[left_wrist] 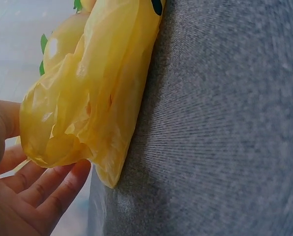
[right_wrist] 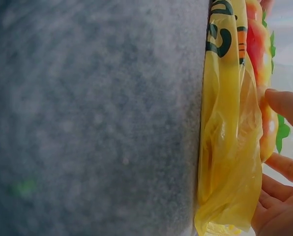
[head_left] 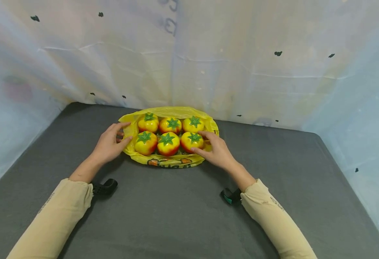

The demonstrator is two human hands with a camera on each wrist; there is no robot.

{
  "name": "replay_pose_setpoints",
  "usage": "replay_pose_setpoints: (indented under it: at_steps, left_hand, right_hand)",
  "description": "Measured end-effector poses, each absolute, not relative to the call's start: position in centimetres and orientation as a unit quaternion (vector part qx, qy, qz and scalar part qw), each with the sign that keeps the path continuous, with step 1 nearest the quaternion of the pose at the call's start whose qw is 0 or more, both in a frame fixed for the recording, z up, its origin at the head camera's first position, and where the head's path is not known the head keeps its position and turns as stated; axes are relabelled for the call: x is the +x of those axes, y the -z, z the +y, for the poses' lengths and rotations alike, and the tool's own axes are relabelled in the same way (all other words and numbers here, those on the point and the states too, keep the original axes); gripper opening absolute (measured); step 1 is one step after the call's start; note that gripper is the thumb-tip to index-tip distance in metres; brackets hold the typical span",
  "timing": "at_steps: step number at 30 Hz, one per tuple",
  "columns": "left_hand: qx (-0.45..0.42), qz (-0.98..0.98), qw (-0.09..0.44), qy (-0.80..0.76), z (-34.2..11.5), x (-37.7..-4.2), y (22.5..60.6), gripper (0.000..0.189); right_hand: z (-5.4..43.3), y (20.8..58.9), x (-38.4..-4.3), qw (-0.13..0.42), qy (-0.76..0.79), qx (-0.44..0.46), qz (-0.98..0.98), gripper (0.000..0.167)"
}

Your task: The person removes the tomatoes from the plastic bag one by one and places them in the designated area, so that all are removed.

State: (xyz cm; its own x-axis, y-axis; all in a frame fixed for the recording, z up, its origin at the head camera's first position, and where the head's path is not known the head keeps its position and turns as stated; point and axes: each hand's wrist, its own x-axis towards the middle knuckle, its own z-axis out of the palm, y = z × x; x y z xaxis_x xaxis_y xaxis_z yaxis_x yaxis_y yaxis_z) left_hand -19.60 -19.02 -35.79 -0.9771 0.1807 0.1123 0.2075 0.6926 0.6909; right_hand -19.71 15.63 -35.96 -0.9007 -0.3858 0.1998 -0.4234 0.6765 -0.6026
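Several yellow-red toy tomatoes with green star-shaped tops sit in two rows inside a yellow plastic bag (head_left: 173,166), whose mouth is spread wide. My right hand (head_left: 220,153) grips the front-right tomato (head_left: 192,142), thumb at its near side and index finger at its far right. In the right wrist view, thumb and finger rest on that tomato (right_wrist: 268,130) above the bag's side. At the bag's left end is my left hand (head_left: 109,141), its fingers loosely spread. The left wrist view has its fingers (left_wrist: 63,191) right at the crumpled bag edge (left_wrist: 58,132).
The bag lies on a dark grey table (head_left: 173,208), near its back edge. Pale plastic sheeting (head_left: 208,64) with dark marks hangs behind and at both sides. Black bands (head_left: 105,187) are worn on both wrists.
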Motion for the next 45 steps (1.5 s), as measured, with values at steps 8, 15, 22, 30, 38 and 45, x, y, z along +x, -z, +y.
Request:
replay_pose_setpoints:
  at_steps: [8,15,22,30,38,45]
  left_hand:
    - [-0.106,-0.922,0.016,0.372,-19.2,-19.5,35.7,0.053]
    - [-0.106,-0.921,0.02,0.375,-19.2,-19.6,35.8,0.053]
    - [-0.105,-0.92,0.022,0.376,-19.1,-19.6,35.9,0.053]
    - [-0.106,-0.92,0.027,0.376,-19.1,-19.6,36.0,0.052]
    - [-0.104,-0.922,0.029,0.373,-19.1,-19.5,35.9,0.052]
    - [-0.103,-0.922,0.028,0.373,-19.0,-19.5,35.9,0.052]
  right_hand:
    - [15.4,36.0,-19.8,0.031,-0.334,0.218,-0.916,0.059]
    - [15.6,35.4,-19.5,0.023,-0.348,0.209,-0.914,0.058]
    - [16.1,34.7,-19.3,0.03,-0.359,0.196,-0.912,0.059]
    - [16.7,33.8,-19.3,0.034,-0.358,0.17,-0.917,0.061]
    - [17.6,33.0,-19.2,0.047,-0.355,0.156,-0.921,0.059]
    - [18.7,32.5,-19.4,0.055,-0.369,0.131,-0.919,0.06]
